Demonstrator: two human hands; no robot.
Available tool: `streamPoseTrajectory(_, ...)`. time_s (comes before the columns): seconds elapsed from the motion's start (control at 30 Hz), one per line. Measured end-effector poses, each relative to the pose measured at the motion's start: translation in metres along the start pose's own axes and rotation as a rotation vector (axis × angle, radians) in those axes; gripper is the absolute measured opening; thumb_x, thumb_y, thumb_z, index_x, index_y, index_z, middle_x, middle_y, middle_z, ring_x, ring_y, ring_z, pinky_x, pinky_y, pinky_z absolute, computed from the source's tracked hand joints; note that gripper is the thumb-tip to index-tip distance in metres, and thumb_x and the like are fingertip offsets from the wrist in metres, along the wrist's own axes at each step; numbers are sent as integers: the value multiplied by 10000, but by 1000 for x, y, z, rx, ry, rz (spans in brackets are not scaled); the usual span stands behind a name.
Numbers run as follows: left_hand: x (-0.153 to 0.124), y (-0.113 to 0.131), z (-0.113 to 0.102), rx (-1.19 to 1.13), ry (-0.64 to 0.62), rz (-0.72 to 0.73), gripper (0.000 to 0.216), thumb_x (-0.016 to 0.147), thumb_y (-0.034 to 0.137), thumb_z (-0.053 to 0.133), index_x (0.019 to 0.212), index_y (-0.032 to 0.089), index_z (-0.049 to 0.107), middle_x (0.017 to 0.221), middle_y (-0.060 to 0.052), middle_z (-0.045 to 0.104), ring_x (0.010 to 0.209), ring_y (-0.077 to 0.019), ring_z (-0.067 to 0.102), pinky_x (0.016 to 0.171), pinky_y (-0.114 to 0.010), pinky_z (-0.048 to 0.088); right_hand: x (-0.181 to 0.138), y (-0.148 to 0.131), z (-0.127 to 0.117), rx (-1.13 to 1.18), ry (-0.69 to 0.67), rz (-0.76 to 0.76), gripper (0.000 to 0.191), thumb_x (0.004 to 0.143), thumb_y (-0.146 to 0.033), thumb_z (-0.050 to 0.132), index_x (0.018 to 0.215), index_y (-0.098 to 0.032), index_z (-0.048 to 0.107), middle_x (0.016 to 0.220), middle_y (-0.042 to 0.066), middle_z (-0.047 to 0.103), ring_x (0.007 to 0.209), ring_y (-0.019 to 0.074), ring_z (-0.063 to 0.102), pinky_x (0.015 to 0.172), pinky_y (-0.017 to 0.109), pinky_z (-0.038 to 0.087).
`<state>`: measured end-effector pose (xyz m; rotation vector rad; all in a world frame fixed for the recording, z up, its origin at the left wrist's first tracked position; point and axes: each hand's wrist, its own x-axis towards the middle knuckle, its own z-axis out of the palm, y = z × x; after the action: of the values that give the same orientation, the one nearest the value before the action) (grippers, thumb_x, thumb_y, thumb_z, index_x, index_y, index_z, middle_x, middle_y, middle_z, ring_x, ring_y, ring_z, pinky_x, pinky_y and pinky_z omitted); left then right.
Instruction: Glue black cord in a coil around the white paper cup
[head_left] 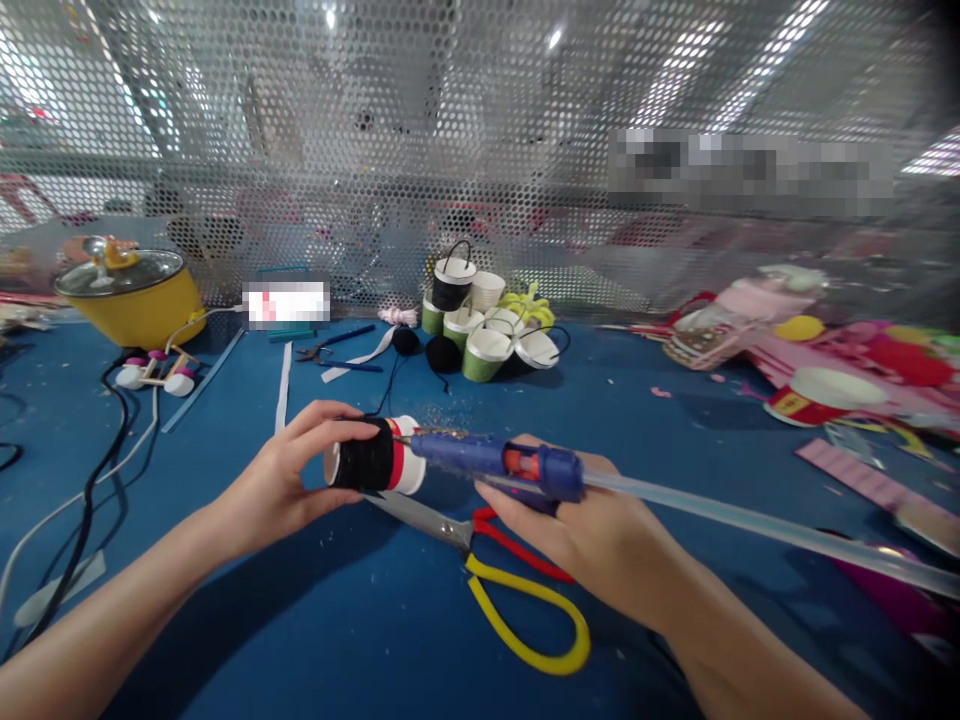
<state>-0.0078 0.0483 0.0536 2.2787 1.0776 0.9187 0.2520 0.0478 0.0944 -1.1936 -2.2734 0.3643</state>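
My left hand (pixel 307 465) grips a small paper cup (pixel 409 470) lying on its side, partly wound in black yarn (pixel 367 455), with a red and white band uncovered. In my right hand (pixel 570 510) is a blue hot glue gun (pixel 465 455), its nozzle at the cup beside the yarn's edge. A long clear glue stick (pixel 720 515) juts out of its back to the right. Beneath both hands lie scissors (pixel 442 525) with one red and one yellow handle loop. A black yarn strand runs from the cup toward a black yarn ball (pixel 406 342).
Several wrapped cups (pixel 487 355) cluster at the back, with another black yarn ball (pixel 443 354) beside them. Pliers (pixel 330 350) lie left of those. A yellow pot (pixel 135 300) and cables (pixel 94 490) occupy the left. Pink scraps and a red paper bowl (pixel 817 395) cover the right.
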Motion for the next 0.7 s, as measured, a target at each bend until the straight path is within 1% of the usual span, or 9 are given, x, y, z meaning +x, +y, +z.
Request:
streamPoseTrajectory(0.13, 0, 1, 1, 21, -17, 17, 385, 797, 186, 577, 1157, 263, 465, 1197, -89, 446, 1108, -242, 483, 928, -375, 434, 2, -3, -2, 39, -24, 13, 188, 799, -261, 481, 675, -237, 620, 563, 43, 602, 481, 163, 542, 494, 280, 477)
streamPoseTrajectory(0.2, 0, 0, 1, 39, -13, 19, 379, 802, 165, 564, 1153, 268, 461, 1201, -90, 441, 1109, -242, 483, 924, -385, 437, 1, -2, -1, 29, -23, -3, 185, 794, -248, 485, 675, -239, 626, 576, 45, 611, 494, 162, 549, 513, 279, 483)
streamPoseTrajectory(0.3, -1, -1, 1, 70, -4, 26, 385, 808, 139, 547, 1157, 271, 452, 1215, -90, 427, 1116, -243, 477, 927, -398, 435, -1, 1, 0, -41, 0, -50, 179, 782, -225, 498, 674, -246, 639, 607, 47, 629, 539, 167, 571, 556, 282, 491)
streamPoseTrajectory(0.4, -1, -2, 1, 81, -11, 56, 385, 812, 124, 538, 1159, 265, 451, 1221, -92, 425, 1122, -241, 473, 927, -395, 437, -2, 1, -3, -120, 18, -93, 178, 777, -211, 503, 692, -249, 655, 606, 39, 638, 555, 165, 581, 563, 272, 491)
streamPoseTrajectory(0.47, -1, -2, 2, 76, -5, 83, 367, 819, 113, 525, 1151, 255, 460, 1225, -96, 424, 1120, -237, 478, 911, -384, 451, 0, 1, -7, -172, 7, -146, 210, 793, -190, 475, 705, -231, 661, 591, 34, 637, 541, 155, 578, 548, 254, 486)
streamPoseTrajectory(0.6, -2, -2, 5, 75, 7, 107, 345, 827, 101, 508, 1140, 240, 477, 1234, -103, 420, 1084, -228, 502, 855, -355, 486, 5, -1, -10, -321, 27, -322, 283, 820, -146, 415, 712, -200, 671, 572, 36, 633, 525, 147, 577, 519, 232, 472)
streamPoseTrajectory(0.7, -2, -3, 6, 77, 6, 117, 347, 829, 103, 506, 1146, 242, 476, 1230, -100, 424, 1088, -221, 495, 866, -350, 479, 3, -1, -7, -382, 65, -336, 308, 828, -125, 417, 664, -210, 665, 549, 22, 622, 504, 126, 563, 520, 207, 466)
